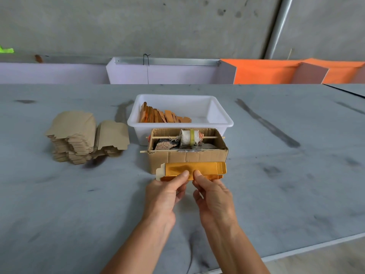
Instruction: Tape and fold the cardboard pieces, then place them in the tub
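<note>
Left hand (166,192) and right hand (212,196) pinch the gold cardboard piece (194,168).

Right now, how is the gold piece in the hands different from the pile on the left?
The gold piece is shiny and folded; the pile is dull brown and flat. The gold piece is held by both hands; the pile rests on the table. Both are cardboard.

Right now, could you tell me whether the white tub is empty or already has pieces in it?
Partly filled: the white tub holds a row of folded pieces leaning along its left side; its right side shows bare floor.
</note>
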Available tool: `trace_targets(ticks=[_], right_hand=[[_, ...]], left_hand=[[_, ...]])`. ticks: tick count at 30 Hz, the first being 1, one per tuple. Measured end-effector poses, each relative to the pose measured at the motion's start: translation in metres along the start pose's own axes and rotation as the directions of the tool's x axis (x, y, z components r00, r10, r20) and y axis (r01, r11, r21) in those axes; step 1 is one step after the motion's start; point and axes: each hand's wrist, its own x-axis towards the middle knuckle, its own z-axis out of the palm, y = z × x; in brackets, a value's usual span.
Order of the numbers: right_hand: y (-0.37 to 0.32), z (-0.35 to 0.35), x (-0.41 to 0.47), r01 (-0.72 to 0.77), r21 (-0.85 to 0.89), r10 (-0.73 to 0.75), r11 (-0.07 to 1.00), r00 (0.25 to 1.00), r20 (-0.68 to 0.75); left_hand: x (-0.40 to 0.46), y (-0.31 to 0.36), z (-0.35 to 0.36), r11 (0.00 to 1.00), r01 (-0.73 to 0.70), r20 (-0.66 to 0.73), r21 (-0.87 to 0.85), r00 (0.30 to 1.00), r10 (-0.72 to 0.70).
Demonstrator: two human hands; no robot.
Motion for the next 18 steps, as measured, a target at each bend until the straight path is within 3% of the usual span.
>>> trace_targets(ticks=[6, 10, 18], right_hand=[[-0.003, 0.001, 0.006, 0.04, -0.091, -0.044, 0.995, 0.998, -0.049], [-0.009, -0.001, 0.007, -0.001, -0.033, 0.0, 0.999, 0.999, -0.04], [-0.026, 0.0, 0.015, 0.073, -0.158, -0.084, 0.985, 0.994, -0.065]], left_hand=[[-0.002, 0.003, -0.006, 0.997, -0.07, -0.039, 0.022, 0.997, 0.071], [0.001, 0.005, -0.006, 0.999, -0.041, -0.07, 0.032, 0.997, 0.044], [0.005, 0.015, -0.011, 0.997, 0.013, 0.031, 0.08, 0.999, -0.015]])
